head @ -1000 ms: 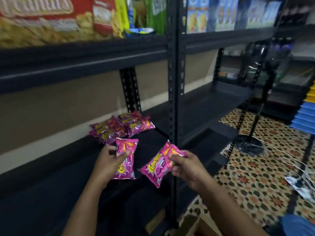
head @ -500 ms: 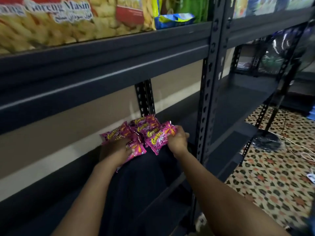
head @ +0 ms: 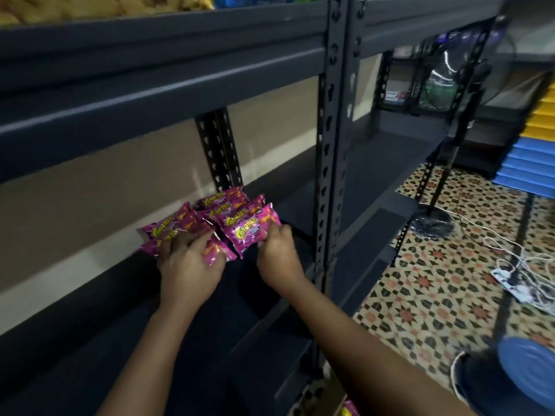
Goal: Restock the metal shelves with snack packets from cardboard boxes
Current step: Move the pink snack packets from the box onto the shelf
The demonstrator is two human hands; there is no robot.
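**Pink packets on the dark metal shelf**

The dark metal shelf was the biggest thing before me, a matt grey-black rack with flat decks and upright posts punched with keyhole slots. The deck above held large yellow-printed snack bags, glossy and crinkled, showing only along the top edge. On the middle deck, against the far left corner by the rear post, lay a cluster of small pink packets, shiny foil pillows with yellow lettering, overlapping one another in loose rows.

To the right the floor was patterned tile in cream, orange and dark green stars. A white cable lay coiled on it, well apart from the shelf, and a stack of blue and yellow plastic trays stood at the far right.

My left hand rested on the near left of the cluster, fingers curled over a pink packet and clasping it against the deck. My right hand pinched the near right corner of the front packet, thumb and fingertips closed on the foil, just beside the front post. The two hands were near each other but not touching.
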